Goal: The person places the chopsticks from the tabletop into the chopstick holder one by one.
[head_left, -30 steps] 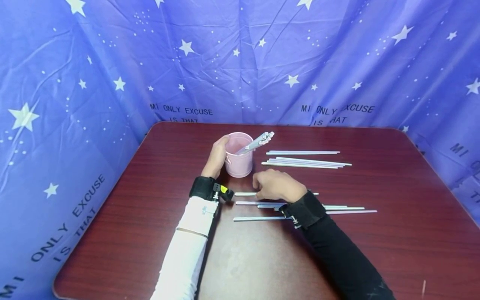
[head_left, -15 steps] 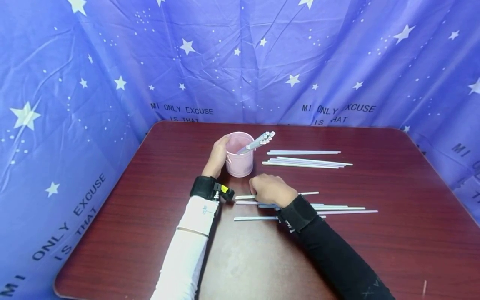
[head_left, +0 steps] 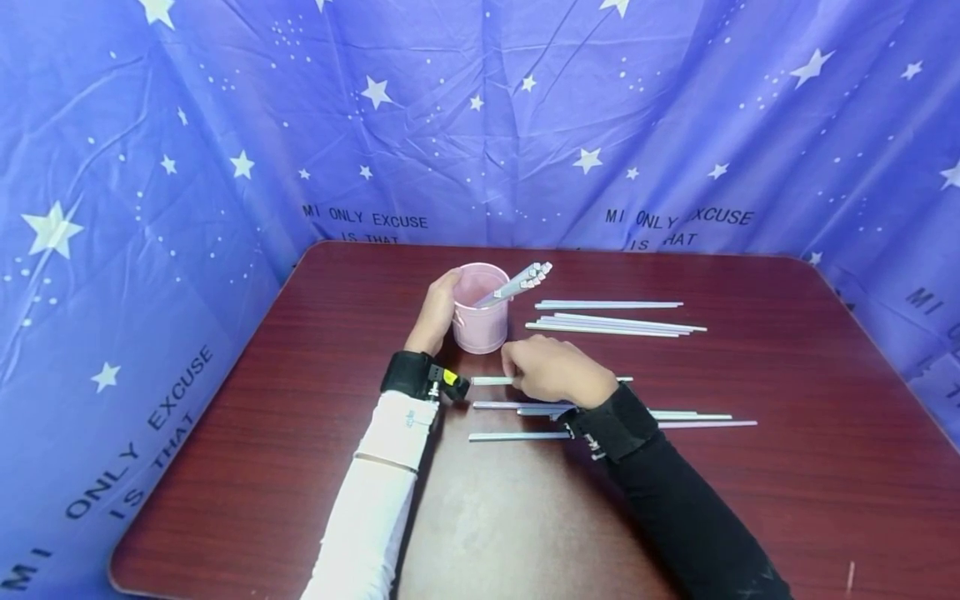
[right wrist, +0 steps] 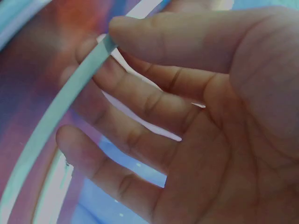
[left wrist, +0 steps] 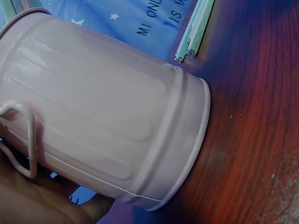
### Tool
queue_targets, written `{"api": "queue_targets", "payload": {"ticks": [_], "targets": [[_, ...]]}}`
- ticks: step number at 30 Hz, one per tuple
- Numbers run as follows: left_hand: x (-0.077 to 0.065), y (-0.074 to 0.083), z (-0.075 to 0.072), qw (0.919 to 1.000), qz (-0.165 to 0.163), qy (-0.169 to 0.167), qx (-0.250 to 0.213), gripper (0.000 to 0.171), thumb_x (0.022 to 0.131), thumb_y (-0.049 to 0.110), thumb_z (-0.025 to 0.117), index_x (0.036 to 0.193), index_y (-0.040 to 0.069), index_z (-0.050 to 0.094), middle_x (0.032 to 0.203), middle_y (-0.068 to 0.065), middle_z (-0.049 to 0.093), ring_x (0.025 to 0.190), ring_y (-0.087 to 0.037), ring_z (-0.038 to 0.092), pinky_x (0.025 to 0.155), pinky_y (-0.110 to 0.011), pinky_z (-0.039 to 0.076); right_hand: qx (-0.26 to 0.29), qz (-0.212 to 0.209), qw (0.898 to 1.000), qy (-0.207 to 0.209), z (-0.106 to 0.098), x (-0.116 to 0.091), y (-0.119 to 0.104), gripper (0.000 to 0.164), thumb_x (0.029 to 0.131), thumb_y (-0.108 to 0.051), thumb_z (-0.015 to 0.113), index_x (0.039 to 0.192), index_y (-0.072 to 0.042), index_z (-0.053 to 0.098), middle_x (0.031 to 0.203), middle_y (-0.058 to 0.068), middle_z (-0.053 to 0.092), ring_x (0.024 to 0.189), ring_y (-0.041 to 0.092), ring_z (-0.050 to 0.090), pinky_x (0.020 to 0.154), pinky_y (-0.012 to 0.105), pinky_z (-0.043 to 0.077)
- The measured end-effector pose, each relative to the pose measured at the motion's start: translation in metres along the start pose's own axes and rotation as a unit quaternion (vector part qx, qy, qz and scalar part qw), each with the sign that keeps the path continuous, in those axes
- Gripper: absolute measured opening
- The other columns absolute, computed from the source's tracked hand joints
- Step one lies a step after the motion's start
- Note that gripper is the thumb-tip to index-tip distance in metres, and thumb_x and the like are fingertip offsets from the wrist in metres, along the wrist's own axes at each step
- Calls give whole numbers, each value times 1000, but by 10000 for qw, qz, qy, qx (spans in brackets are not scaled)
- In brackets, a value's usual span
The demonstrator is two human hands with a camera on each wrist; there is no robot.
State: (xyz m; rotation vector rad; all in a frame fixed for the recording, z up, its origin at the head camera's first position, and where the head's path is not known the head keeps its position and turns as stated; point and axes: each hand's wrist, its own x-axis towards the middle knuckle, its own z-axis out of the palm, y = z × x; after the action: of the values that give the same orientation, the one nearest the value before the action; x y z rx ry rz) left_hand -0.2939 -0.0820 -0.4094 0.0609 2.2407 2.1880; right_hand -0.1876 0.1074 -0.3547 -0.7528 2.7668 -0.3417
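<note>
A small pink bucket [head_left: 480,330] with side handles stands on the table, a bunch of long thin pale sticks [head_left: 521,283] leaning out over its right rim. My left hand [head_left: 431,317] holds the bucket from its left side, thumb at the rim; in the left wrist view the bucket wall [left wrist: 98,102] hides much of that hand. In front of the bucket, my right hand [head_left: 558,371] pinches a thin pale green stick [right wrist: 51,112] between thumb and fingertips. That stick lies crosswise in the head view, its left end poking out past the fingers.
Several loose sticks [head_left: 615,325] lie behind my right hand at the right of the bucket. More sticks [head_left: 517,437] lie nearer, partly under my right wrist. A blue star-patterned curtain [head_left: 480,150] hangs behind the dark red table [head_left: 300,467].
My right hand dipped toward the near sticks, then shifted back up and slightly right, the pinched stick moving a little farther from me. The left hand and bucket have stayed put.
</note>
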Motion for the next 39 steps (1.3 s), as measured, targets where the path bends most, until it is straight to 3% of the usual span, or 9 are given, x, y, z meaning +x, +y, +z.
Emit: {"api": "queue_targets", "payload": {"ticks": [6, 15, 22, 25, 28, 32, 35, 39], "targets": [[-1, 0, 0, 10000, 9, 1, -16, 54, 113, 25, 38, 157, -3, 51, 166, -18, 49, 160, -29, 39, 136, -39, 28, 186, -487, 9978, 417, -13, -8, 4, 13, 95, -2, 68, 93, -14, 67, 82, -2, 64, 77, 16, 59, 68, 30, 51], [0, 0, 0, 10000, -47, 24, -7, 53, 113, 25, 39, 158, -2, 51, 166, -17, 49, 160, -28, 38, 136, -38, 27, 440, -1146, 9858, 1145, -33, -22, 8, 17, 93, 5, 66, 100, -11, 71, 82, -3, 66, 77, 15, 58, 74, 35, 54], [-1, 3, 0, 10000, -53, 22, -4, 53, 113, 26, 39, 157, -2, 52, 165, -18, 50, 159, -29, 40, 136, -39, 29, 812, -542, 9825, 1583, -54, -34, 13, 6, 99, -9, 67, 99, -14, 72, 86, -2, 71, 81, 16, 64, 75, 38, 54], [-1, 4, 0, 10000, -57, 22, 2, 53, 113, 26, 39, 156, -2, 53, 165, -17, 50, 159, -28, 40, 135, -38, 29, 956, -350, 9750, 1974, -61, -40, 17, 5, 101, -10, 66, 102, -10, 71, 92, 3, 72, 88, 20, 67, 79, 39, 54], [-1, 3, 0, 10000, -73, 23, 19, 53, 113, 26, 39, 156, -1, 53, 165, -17, 50, 159, -28, 39, 136, -38, 29, 1071, -254, 9610, 2539, -67, -45, 20, 4, 101, -8, 66, 102, -9, 70, 97, 6, 71, 90, 21, 67, 79, 39, 52], [-1, 3, 0, 9999, -89, 28, 46, 54, 113, 26, 39, 158, -1, 51, 167, -17, 49, 160, -28, 38, 136, -38, 27, 1272, -205, 9309, 3418, -72, -52, 21, 7, 102, -7, 67, 105, -9, 73, 99, 8, 69, 85, 20, 63, 75, 32, 48], [-1, 2, 0, 9999, -110, 8, 54, 54, 113, 26, 38, 158, -1, 51, 167, -17, 48, 161, -28, 38, 136, -38, 27, 1480, -202, 8997, 4101, -74, -56, 19, 13, 102, -5, 67, 112, -8, 75, 100, 8, 69, 82, 15, 61, 72, 23, 46], [-1, 2, 1, 9999, -124, 8, 46, 54, 113, 27, 38, 157, -1, 52, 166, -17, 49, 160, -28, 39, 136, -38, 28, 1926, -337, 8508, 4878, -76, -59, 15, 16, 102, -1, 68, 114, -5, 76, 102, 6, 70, 81, 8, 68, 71, 11, 52]]}}
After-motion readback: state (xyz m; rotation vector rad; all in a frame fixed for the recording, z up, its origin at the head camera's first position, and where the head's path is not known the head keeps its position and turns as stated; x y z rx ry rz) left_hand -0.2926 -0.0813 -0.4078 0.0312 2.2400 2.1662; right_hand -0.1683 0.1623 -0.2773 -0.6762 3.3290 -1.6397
